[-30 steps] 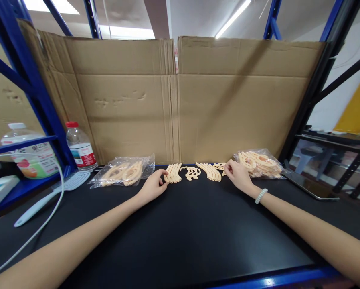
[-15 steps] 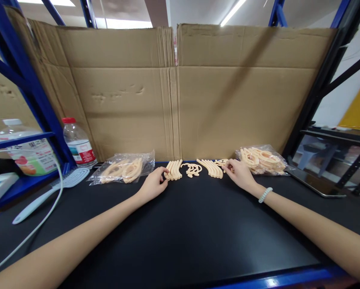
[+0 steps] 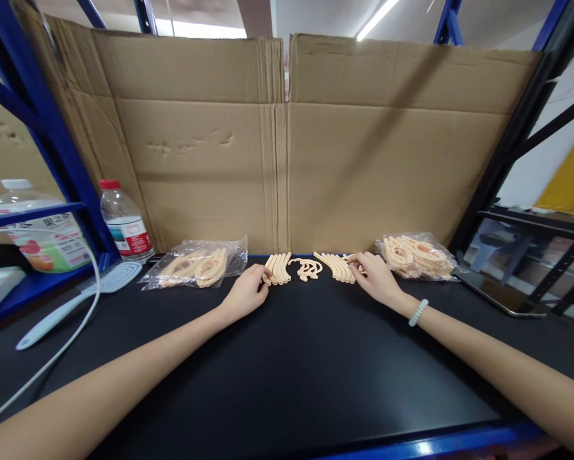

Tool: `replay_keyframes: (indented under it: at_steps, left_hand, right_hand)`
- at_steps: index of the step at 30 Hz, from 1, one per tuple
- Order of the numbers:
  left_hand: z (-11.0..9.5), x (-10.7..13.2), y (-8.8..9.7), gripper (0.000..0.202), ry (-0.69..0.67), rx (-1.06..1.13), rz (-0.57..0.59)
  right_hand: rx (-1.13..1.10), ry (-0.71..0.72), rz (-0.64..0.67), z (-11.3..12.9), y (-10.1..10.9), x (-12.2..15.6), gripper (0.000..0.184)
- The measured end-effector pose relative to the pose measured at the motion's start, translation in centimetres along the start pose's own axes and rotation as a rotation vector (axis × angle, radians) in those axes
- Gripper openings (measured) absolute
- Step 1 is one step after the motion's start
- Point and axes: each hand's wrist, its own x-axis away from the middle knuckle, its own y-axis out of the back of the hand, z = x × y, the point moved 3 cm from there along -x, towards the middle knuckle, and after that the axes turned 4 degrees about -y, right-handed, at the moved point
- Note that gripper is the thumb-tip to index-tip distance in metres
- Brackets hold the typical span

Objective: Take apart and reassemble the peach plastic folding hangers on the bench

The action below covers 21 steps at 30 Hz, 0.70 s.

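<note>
Cream plastic curved strips lie in rows on a black tabletop [image 3: 287, 370] near the cardboard back wall. My left hand [image 3: 247, 292] rests with fingers curled, its fingertips touching the left row of strips [image 3: 278, 268]. My right hand [image 3: 376, 278] lies on the mat with fingers bent, pinching at a small cream piece beside the right row of strips [image 3: 339, 268]. Between the two rows sits a small heap of hooked cream pieces [image 3: 306, 269]. A pale bead bracelet [image 3: 417, 312] circles my right wrist.
A clear bag of cream parts [image 3: 198, 264] lies to the left, another bag [image 3: 417, 255] to the right. A water bottle [image 3: 122, 223], a pale brush [image 3: 76, 299] and a white cable [image 3: 52, 370] are at the left. A dark tablet [image 3: 500, 295] lies at right. Cardboard [image 3: 287, 147] walls the back.
My right hand has shifted slightly left along the right row of strips. The left hand stays at the left row. The camera has tilted a little.
</note>
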Motion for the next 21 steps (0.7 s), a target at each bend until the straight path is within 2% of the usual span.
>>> replay_keyframes:
  at_steps: [3,10,15,21]
  left_hand:
    - [0.0,0.0,0.0,0.018,-0.003,-0.009,-0.006]
    - [0.0,0.0,0.1,0.015,-0.004,-0.019,-0.024]
    - [0.0,0.2,0.1,0.015,-0.015,-0.013,-0.036]
    - [0.0,0.2,0.0,0.015,-0.018,0.025,-0.053]
  right_hand:
    - [-0.064,0.045,0.086,1.9,-0.9,-0.6,0.016]
    - [-0.094,0.118,0.246,5.3,-4.7,-3.0,0.021]
    - [-0.119,0.111,0.287,5.9,-6.2,-4.3,0.013]
    - [-0.199,0.045,0.232,5.5,-6.0,-4.8,0.016]
